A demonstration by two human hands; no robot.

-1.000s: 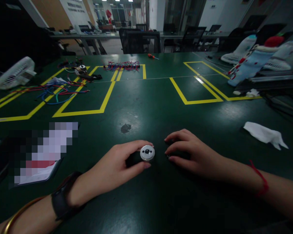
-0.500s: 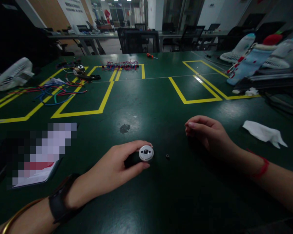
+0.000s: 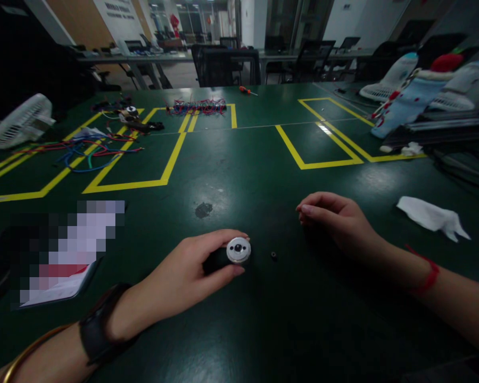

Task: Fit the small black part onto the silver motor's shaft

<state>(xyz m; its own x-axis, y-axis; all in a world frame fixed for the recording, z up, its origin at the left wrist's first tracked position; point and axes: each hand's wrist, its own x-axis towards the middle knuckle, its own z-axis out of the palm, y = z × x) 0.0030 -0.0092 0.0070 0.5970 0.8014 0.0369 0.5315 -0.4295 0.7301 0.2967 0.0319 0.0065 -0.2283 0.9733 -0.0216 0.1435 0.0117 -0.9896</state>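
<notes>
My left hand (image 3: 199,260) grips a round silver metal part (image 3: 238,249) between thumb and fingers, low at the table's middle. Its flat top faces up, with a larger dark centre and two small dark holes beside it. Just right of it a tiny dark ring-shaped piece (image 3: 273,256) lies on the green table (image 3: 239,324), touched by neither hand. My right hand (image 3: 339,221) is further right and a little farther off, fingers curled and thumb pressed to the index finger. Whatever may be between those fingertips is hidden.
A phone-like slab (image 3: 69,255), partly blurred out, lies at left. Coloured wires (image 3: 91,151) and a white fan (image 3: 24,122) are behind it. Across the table is an orange screwdriver (image 3: 245,90). At right are a white tissue (image 3: 431,215) and a blue plush toy (image 3: 409,103).
My right hand has shifted slightly left, towards the tiny ring-shaped piece. My left hand and the silver part stay in place.
</notes>
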